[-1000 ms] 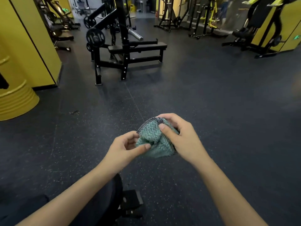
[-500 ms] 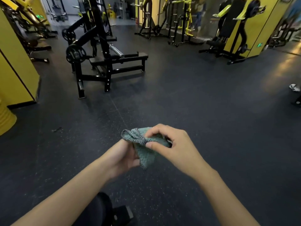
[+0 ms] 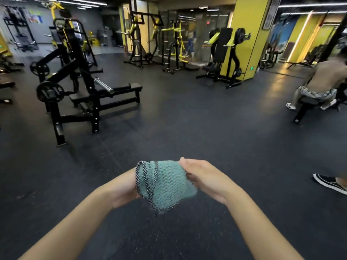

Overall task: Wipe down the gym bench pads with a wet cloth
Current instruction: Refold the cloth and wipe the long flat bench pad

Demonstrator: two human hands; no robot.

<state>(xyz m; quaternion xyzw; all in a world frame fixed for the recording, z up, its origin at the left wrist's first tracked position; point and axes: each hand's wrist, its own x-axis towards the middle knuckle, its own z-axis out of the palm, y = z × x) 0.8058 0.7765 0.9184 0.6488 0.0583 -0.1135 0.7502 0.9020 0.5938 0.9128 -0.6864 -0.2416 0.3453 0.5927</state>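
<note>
Cloth [image 3: 165, 184] is spread between both hands, close before me. My right hand [image 3: 206, 179] has its fingers [image 3: 185, 162] clamped on the edge; the left hand [image 3: 122, 190] is under the cloth, its fingers hidden, so I cannot tell their state. I should fold it to a flat pad before wiping. Far beyond the fingers, to the left, the bench pad [image 3: 128, 87] waits, not yet touched.
</note>
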